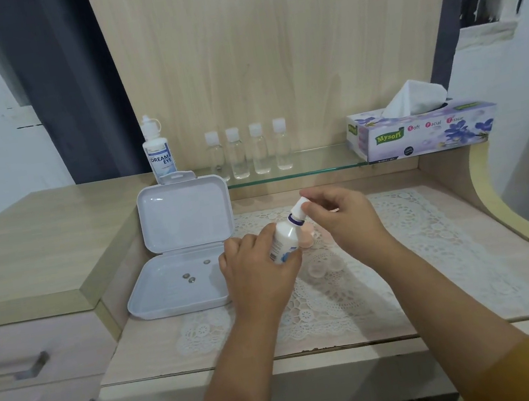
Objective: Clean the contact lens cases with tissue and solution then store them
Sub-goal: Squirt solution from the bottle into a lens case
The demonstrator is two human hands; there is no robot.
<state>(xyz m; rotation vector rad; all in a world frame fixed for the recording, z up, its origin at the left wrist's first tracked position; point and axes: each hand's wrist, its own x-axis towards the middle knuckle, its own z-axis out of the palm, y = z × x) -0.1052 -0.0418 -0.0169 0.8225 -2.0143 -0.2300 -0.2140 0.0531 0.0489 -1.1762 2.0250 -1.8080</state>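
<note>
My left hand [253, 263] grips the body of a small white solution bottle [284, 238], tilted with its top up and to the right. My right hand [341, 216] pinches the bottle's white cap [300, 208]. A pink lens case [307, 240] lies on the lace mat just behind the bottle, partly hidden. Clear round case parts [326, 268] rest on the mat below my right wrist. The open white storage box [179, 281] stands at the left with three small round pieces [192, 274] in its base.
A Dream Eye solution bottle [158, 156] stands behind the box. Several small clear bottles [249, 151] line the glass shelf [319, 166]. A tissue box [420, 129] sits at the shelf's right end. The lace mat [417, 246] covers the desk. Drawers [31, 369] are at lower left.
</note>
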